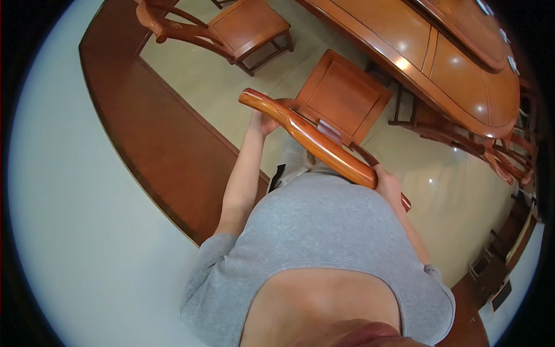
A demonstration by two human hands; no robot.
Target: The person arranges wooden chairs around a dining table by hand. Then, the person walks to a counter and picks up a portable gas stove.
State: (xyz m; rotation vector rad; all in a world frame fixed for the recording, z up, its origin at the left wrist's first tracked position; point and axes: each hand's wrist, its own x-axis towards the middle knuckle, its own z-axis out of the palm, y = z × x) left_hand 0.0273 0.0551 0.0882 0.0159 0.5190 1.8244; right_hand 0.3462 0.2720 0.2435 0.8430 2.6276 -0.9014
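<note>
A wooden chair (344, 95) with a glossy reddish-brown finish stands right in front of me, its square seat facing up and its thick, curved top rail (315, 141) running slantwise close to my waist. My left hand (265, 122) is closed on the chair's back just under the left end of the rail; its fingertips are hidden behind the wood. At the rail's right end my right hand (388, 184) is wrapped round the chair frame, and its fingers are partly hidden too. Whether the chair's legs touch the floor is out of sight.
A large polished wooden table (376, 34) extends across the upper right, beyond the chair. Another wooden chair (248, 29) stands at the upper left. More chairs (491, 150) line the table's right end. Dark wood panelling (156, 127) and a pale wall (87, 202) lie to my left, with tiled floor (191, 75) beside them.
</note>
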